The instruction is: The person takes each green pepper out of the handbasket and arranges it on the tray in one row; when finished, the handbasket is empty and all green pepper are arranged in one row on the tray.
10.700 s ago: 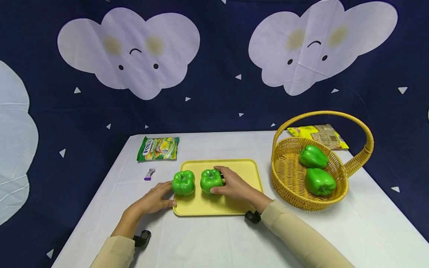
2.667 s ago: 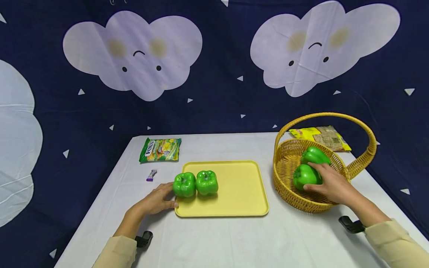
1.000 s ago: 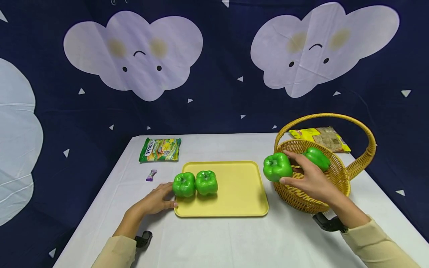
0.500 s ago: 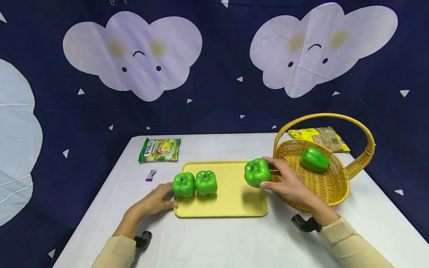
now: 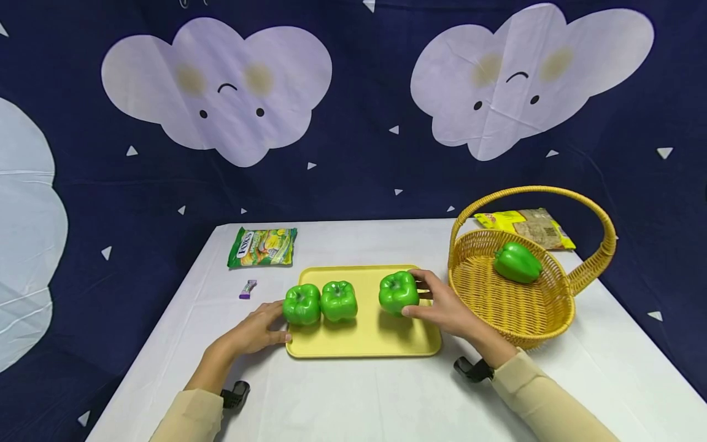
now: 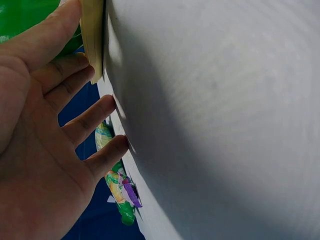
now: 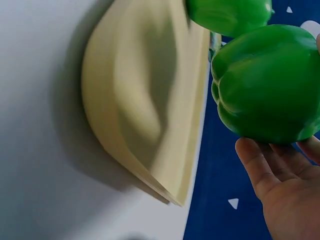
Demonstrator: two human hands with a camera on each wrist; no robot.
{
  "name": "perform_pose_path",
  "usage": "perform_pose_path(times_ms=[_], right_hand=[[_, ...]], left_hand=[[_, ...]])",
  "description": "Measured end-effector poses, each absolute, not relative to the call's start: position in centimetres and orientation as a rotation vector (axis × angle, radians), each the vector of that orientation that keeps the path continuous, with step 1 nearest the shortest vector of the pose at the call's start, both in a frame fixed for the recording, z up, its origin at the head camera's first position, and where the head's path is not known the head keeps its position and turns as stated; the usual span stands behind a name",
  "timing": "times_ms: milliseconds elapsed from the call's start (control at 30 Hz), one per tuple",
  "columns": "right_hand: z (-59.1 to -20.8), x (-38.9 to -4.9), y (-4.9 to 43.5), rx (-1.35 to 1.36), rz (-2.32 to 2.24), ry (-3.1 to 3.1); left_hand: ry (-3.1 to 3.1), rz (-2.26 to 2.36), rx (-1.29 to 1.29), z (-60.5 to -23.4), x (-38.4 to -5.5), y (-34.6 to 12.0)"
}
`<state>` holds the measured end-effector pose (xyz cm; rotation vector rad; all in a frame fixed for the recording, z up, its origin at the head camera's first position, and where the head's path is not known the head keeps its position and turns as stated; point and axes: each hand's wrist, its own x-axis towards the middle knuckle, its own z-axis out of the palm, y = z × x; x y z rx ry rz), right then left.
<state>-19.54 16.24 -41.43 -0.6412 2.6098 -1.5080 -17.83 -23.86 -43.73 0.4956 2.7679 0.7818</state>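
Observation:
A green bell pepper (image 5: 399,293) is pinched by my right hand (image 5: 448,310), thumb in front and fingers behind. It hangs over the right half of the yellow tray (image 5: 367,344), casting a shadow there. In the right wrist view the held bell pepper (image 7: 270,82) appears above the tray's surface. Two more green bell peppers, the outer one (image 5: 302,305) and the inner one (image 5: 339,301), sit side by side at the tray's left end. My left hand (image 5: 255,331) rests at the tray's left edge, fingers extended; the left wrist view shows its spread fingers (image 6: 70,87) beside the rim.
A wicker basket (image 5: 461,293) with a tall hoop handle stands on the right, one green bell pepper (image 5: 517,263) inside. Behind it lies a yellow packet (image 5: 538,228). A green candy bag (image 5: 263,247) and a small purple-wrapped candy (image 5: 248,289) lie back left.
Earlier my right hand placed the inner bell pepper, which then came to sit against the outer one. It has since lifted another from the basket and carried it left over the tray.

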Motion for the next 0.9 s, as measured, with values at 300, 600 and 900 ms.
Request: perform_pose_path(times_ms=[300, 600, 900], right_hand=[[-42.5, -20.2, 14.6, -0.636, -1.556, 2.491], [-43.0, -20.4, 13.8, -0.642, -1.540, 2.447], [-43.6, -20.8, 13.6, -0.642, -1.478, 2.498]], left_hand=[[2.764, 0.787, 0.485, -43.8, -17.9, -23.9], [2.771, 0.786, 0.494, -43.9, -17.9, -23.9], [2.779, 0.777, 0.504, -43.9, -17.9, -23.9]])
